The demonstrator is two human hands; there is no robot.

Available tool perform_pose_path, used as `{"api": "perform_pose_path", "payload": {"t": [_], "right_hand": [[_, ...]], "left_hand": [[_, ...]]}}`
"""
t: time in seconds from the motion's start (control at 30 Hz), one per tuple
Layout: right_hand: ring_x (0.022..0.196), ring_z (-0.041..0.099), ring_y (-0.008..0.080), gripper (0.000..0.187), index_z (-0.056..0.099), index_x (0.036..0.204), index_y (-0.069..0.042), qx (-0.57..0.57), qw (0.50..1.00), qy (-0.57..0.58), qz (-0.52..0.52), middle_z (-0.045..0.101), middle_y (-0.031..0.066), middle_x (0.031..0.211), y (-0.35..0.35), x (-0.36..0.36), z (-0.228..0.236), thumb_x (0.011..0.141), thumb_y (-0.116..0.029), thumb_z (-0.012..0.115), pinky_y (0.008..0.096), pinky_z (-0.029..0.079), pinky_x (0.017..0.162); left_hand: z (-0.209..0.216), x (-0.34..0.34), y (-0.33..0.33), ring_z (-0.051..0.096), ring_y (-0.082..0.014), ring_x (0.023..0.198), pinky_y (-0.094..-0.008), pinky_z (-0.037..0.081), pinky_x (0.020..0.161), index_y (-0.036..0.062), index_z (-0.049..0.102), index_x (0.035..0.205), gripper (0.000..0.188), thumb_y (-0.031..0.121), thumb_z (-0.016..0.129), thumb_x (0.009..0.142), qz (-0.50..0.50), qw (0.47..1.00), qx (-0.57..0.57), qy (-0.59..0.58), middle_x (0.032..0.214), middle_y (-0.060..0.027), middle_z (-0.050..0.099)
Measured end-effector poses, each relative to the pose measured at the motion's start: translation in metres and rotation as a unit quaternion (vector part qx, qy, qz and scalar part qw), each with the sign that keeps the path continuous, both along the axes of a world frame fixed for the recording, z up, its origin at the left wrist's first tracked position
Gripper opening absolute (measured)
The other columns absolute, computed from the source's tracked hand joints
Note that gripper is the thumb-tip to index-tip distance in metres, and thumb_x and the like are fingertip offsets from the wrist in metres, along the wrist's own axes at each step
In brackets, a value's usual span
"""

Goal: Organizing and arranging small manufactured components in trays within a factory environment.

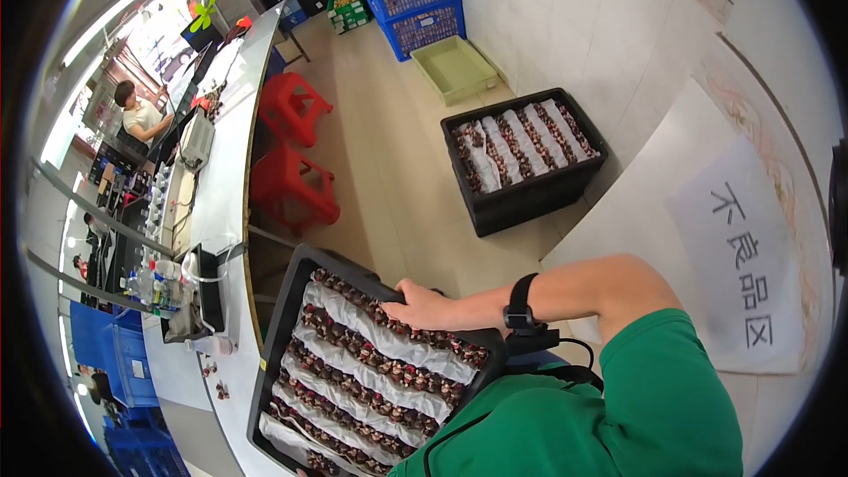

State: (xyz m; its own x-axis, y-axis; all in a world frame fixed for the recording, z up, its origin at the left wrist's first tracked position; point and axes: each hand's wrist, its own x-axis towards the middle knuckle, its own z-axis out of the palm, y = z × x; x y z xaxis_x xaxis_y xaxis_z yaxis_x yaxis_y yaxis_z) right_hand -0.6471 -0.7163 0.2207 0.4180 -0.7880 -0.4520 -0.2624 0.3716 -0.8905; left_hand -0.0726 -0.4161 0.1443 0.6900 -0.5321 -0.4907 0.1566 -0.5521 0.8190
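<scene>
A black plastic tray (287,305) tilts in front of me, its left side at the edge of the long white table. Rows of small brown, dark and reddish pieces (371,336) lie in it, separated by crumpled white strips (380,324). My right hand (420,305) is closed on the tray's far right rim, the arm reaching across from the right with a black strap at the wrist. Only a sliver of skin at the tray's bottom edge may be my left hand; its fingers are hidden.
Ahead to the right, a similarly filled black crate (521,194) stands on the floor. Two red stools (296,190) are beside the white table (231,159). A pale green tray (455,69) and blue crates (415,0) stand along the wall. Another person (141,115) is beyond the table.
</scene>
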Motion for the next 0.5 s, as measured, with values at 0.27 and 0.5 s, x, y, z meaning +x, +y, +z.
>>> {"api": "perform_pose_path", "payload": {"t": [0.27, 0.5], "right_hand": [[0.057, 0.057, 0.0151, 0.046, 0.05, 0.098, 0.001, -0.076, 0.986, -0.007, -0.145, 0.063, 0.009, 0.08, -0.096, -0.107, 0.009, 0.092, -0.043, 0.061, 0.0322, 0.049, 0.055], [0.083, 0.059, 0.0189, 0.056, 0.054, 0.11, 0.007, 0.016, 0.981, 0.038, -0.191, 0.063, 0.0138, 0.092, -0.248, -0.182, -0.06, 0.093, -0.046, 0.058, 0.0336, 0.047, 0.074]], "left_hand": [[0.021, -0.152, -0.114, 0.065, -0.0296, 0.09, -0.0413, 0.055, 0.077, -0.0056, 0.049, 0.123, 0.058, 0.047, 0.046, 0.099, 0.042, 0.996, 0.08, 0.014, 0.103, -0.0139, 0.061], [-0.025, -0.169, -0.331, 0.064, -0.0253, 0.102, -0.0393, 0.051, 0.087, -0.0033, 0.056, 0.126, 0.053, 0.042, 0.05, 0.099, -0.082, 0.994, 0.068, 0.018, 0.113, -0.0108, 0.066]]}}
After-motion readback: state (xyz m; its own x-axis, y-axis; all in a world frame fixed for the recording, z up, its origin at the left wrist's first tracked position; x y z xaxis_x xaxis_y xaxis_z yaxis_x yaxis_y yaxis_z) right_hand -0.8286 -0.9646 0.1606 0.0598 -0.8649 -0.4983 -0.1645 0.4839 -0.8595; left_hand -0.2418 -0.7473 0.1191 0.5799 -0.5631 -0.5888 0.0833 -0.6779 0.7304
